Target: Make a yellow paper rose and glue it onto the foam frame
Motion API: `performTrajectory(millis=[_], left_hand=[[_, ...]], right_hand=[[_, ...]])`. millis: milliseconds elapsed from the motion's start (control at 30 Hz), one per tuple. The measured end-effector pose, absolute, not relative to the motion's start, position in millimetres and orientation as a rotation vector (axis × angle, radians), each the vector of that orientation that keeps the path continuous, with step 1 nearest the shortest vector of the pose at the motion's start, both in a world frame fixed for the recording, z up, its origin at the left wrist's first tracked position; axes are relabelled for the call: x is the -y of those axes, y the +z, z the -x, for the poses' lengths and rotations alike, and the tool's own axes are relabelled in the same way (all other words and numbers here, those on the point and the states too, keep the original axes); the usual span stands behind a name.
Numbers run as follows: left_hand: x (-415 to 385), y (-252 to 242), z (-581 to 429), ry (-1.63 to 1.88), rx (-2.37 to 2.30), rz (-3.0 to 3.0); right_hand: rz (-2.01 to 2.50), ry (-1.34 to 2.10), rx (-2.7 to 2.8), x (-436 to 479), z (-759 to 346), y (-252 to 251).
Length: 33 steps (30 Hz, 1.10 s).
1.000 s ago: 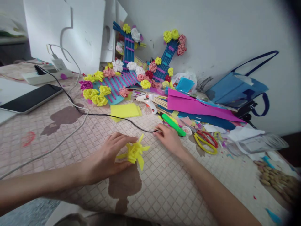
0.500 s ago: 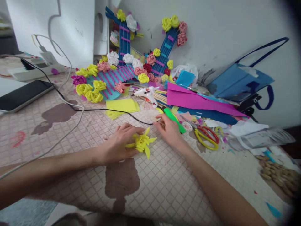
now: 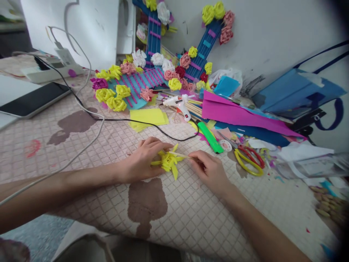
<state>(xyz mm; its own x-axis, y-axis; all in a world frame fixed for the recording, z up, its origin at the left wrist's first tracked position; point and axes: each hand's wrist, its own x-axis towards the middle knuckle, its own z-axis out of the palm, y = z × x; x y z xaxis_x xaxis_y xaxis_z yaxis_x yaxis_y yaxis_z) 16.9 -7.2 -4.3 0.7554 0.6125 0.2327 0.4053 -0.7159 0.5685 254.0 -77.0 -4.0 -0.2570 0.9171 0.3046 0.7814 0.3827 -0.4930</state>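
Note:
My left hand [image 3: 145, 159] is closed around the left side of a yellow paper flower [image 3: 169, 161], its pointed petals spread outward just above the table. In my right hand [image 3: 206, 168], a thin pale stick [image 3: 180, 155] is pinched between thumb and fingers. The stick's far end reaches over the top of the flower; whether it touches the petals I cannot tell. A white glue gun [image 3: 180, 103] lies beyond both hands. A stack of yellow paper [image 3: 148, 118] sits behind my left hand.
A black cable [image 3: 141, 121] crosses behind my hands. To the right lie a green tube-like piece [image 3: 209, 137] and scissors [image 3: 249, 160]. Flower-covered blue cardboard pieces [image 3: 136, 87] stand at the back. A phone [image 3: 35, 99] lies at left, magenta paper [image 3: 240, 116] at back right.
My right hand has come back from near the cable toward me, bringing the thin stick over the flower. The left hand still holds the flower. The whole view has shifted slightly.

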Motion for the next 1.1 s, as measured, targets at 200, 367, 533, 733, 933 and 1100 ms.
performTrajectory(millis=[200, 367, 533, 733, 933, 1100], left_hand=[[5.7, -4.3, -14.7, 0.579, -0.761, -2.466], [-0.3, -4.5, -12.1, 0.605, -0.777, -2.544], [-10.7, -4.6, -7.1, 0.593, -0.736, -2.571], [-15.0, -2.9, -4.3, 0.557, -0.721, -2.570], [-15.0, 0.0, -4.5, 0.514, -0.712, -2.573], [-15.8, 2.3, -4.0, 0.517, -0.698, -2.570]], right_hand=[[1.292, 0.285, 2.209, 82.6, -257.5, -5.9], [1.192, 0.283, 2.362, 81.4, -257.8, -5.1], [1.157, 0.173, 2.440, 81.5, -252.6, -5.0], [1.218, 0.065, 2.399, 86.3, -241.5, -2.2], [1.302, 0.080, 2.346, 86.8, -237.9, -2.6], [1.232, 0.145, 2.432, 84.3, -238.6, -3.8]])
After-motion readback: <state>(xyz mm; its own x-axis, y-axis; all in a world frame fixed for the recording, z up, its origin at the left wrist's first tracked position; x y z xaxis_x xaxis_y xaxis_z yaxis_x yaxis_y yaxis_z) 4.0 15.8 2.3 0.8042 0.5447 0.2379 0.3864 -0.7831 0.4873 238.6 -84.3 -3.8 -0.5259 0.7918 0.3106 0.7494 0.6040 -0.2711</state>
